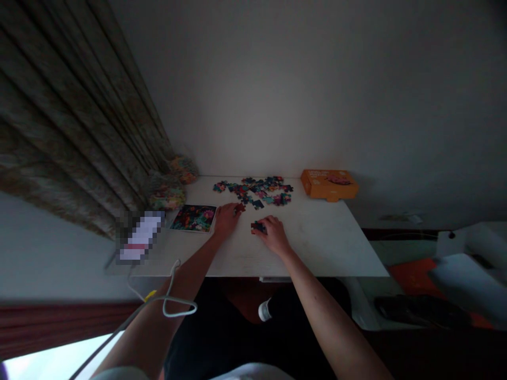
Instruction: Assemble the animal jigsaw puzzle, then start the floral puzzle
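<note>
My left hand [227, 219] is closed on a reddish jigsaw puzzle piece [240, 208] at its fingertips, just in front of the loose pile. In my right hand [274, 234] is a dark puzzle piece [259, 227], pinched between thumb and fingers nearer to me; whether it is one piece or a few joined cannot be made out. Beyond both hands a heap of colourful puzzle pieces [261, 188] spreads over the white table [317, 237]. Beside my left hand lies a reference picture [194, 218] with bright flowers on a dark ground.
An orange puzzle box [329, 184] stands at the back right of the table. Bags of pieces [168, 192] sit at the back left by the curtain [79, 105]. A phone [141, 236] with a cable [137, 290] is at the left edge. The wall closes off the back.
</note>
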### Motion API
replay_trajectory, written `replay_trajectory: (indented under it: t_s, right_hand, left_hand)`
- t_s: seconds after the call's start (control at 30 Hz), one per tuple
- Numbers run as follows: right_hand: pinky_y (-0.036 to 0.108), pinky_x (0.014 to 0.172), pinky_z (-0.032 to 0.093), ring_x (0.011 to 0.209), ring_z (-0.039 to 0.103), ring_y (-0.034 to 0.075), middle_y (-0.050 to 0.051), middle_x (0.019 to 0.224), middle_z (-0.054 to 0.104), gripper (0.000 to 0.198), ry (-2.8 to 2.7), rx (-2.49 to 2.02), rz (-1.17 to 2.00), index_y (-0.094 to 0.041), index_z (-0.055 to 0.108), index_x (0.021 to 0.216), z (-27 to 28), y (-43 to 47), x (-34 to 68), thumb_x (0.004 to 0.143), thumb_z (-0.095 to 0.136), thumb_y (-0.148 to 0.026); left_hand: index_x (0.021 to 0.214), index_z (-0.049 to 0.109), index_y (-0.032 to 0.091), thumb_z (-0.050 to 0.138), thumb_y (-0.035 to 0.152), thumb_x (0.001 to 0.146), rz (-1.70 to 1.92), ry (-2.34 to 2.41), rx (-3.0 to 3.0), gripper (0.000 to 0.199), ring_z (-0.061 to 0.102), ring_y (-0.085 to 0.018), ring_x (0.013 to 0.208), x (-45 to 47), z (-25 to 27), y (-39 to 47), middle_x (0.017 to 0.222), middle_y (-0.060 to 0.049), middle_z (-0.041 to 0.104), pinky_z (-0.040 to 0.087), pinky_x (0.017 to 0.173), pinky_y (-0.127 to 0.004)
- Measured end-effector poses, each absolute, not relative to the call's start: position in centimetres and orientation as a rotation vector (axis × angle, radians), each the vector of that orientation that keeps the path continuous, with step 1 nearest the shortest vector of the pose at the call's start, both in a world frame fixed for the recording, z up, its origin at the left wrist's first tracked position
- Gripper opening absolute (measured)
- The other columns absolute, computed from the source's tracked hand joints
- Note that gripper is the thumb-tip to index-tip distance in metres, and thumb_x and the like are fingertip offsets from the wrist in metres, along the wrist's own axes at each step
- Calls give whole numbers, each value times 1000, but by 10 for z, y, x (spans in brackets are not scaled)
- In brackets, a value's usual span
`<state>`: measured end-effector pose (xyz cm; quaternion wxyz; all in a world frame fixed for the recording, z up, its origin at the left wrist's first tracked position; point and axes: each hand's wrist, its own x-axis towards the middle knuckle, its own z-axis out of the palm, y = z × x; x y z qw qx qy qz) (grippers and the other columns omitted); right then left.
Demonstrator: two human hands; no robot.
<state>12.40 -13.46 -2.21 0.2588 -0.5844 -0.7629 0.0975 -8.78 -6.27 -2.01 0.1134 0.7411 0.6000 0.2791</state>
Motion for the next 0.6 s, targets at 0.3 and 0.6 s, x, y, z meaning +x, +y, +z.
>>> replay_trajectory:
  t_s: [0.3,0.6]
  right_hand:
    - [39,88,45,102,65,26,8,107,72,33,-1995,-1540,358,-21,67,107,-27,-132,128,88,78,-45]
    - [39,87,44,100,65,26,6,105,73,31,-2009,-1499,330,-22,67,107,-26,-133,127,88,78,-45]
  left_hand:
    - [115,68,21,73,16,81,889,1430,2097,34,69,-24,109,-112,-19,-90,116,-9,75,54,100,-40]
    - [117,70,24,74,27,86,775,1157,2330,31,68,-24,114,-122,-16,-110,118,-8,75,50,105,-42]
